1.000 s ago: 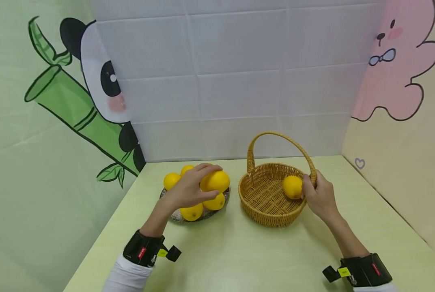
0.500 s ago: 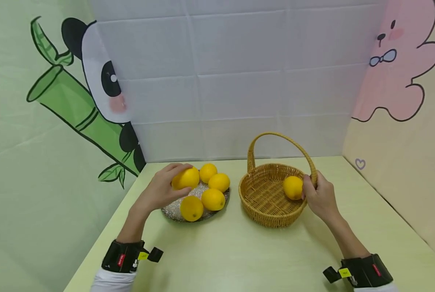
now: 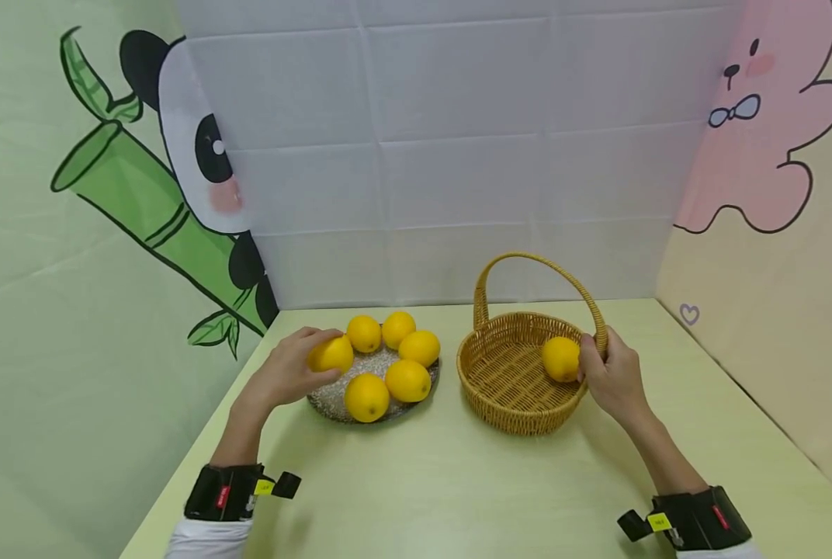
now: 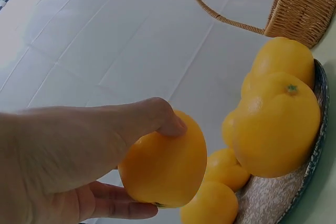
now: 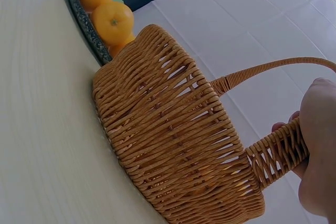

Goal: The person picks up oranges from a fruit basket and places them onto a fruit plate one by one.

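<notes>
My left hand [image 3: 286,369] holds an orange [image 3: 328,354] at the left side of a round speckled plate [image 3: 332,398]. In the left wrist view the thumb lies on top of this orange [image 4: 167,169] and a finger below it. Several more oranges sit on the plate, one [image 3: 367,397] at its near edge. My right hand [image 3: 611,373] grips the handle of a woven wicker basket [image 3: 521,419] at its right side. Inside the basket, against the right wall, lies a single orange [image 3: 559,359]. From the right wrist the basket's woven side [image 5: 173,135] fills the view.
Plate and basket stand side by side on a pale table [image 3: 458,497], with a narrow gap between them. A white cloth wall [image 3: 451,186] rises behind. Green and cream printed panels border the left and right sides.
My left hand has moved left across the plate with the orange, uncovering the oranges at the back and right. My right hand and the basket have stayed in place.
</notes>
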Available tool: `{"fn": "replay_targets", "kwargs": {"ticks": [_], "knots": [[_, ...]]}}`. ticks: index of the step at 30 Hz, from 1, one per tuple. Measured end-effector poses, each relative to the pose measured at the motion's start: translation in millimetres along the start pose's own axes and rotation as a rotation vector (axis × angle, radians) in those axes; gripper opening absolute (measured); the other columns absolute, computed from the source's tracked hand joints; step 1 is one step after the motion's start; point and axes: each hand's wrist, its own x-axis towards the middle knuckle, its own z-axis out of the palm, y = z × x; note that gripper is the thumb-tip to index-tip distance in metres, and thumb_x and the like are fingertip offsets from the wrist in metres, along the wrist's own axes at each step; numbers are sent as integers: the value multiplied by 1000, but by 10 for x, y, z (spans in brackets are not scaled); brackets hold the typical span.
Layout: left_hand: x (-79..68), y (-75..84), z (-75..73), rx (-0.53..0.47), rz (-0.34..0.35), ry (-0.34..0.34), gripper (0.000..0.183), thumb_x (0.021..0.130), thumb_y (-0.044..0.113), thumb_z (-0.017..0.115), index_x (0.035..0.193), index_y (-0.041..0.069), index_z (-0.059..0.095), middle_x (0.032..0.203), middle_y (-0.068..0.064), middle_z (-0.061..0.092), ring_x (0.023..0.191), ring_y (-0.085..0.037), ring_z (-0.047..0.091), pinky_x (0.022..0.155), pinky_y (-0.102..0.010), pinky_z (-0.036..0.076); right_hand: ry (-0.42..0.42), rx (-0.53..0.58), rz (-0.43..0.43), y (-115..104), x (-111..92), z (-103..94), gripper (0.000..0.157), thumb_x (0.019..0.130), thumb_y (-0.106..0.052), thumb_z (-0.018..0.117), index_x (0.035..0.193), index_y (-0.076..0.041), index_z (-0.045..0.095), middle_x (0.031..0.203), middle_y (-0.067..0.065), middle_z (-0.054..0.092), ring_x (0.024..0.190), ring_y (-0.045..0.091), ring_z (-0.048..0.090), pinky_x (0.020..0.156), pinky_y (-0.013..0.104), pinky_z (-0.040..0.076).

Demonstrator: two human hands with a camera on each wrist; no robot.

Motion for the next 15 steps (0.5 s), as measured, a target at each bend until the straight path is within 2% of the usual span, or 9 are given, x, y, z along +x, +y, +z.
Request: {"fn": "replay_targets", "kwargs": {"ticks": [8,15], "knots": [[12,-130,91,23,-60,-60,63,86,29,79,144,9,61,131,-19,60,103,-31,56,79,-47,51,1,-1,8,16,-3,3,26,107,-6,47,82,1,51,60,23,60,45,12,49,35,21,39],[30,-247,172,29,-85,-101,63,88,28,78,144,4,60,127,-21,62,102,-32,56,81,-48,50,5,8,5,11,8,12,26,107,-5,47,82,1,51,59,23,59,45,12,49,34,21,38]]}}
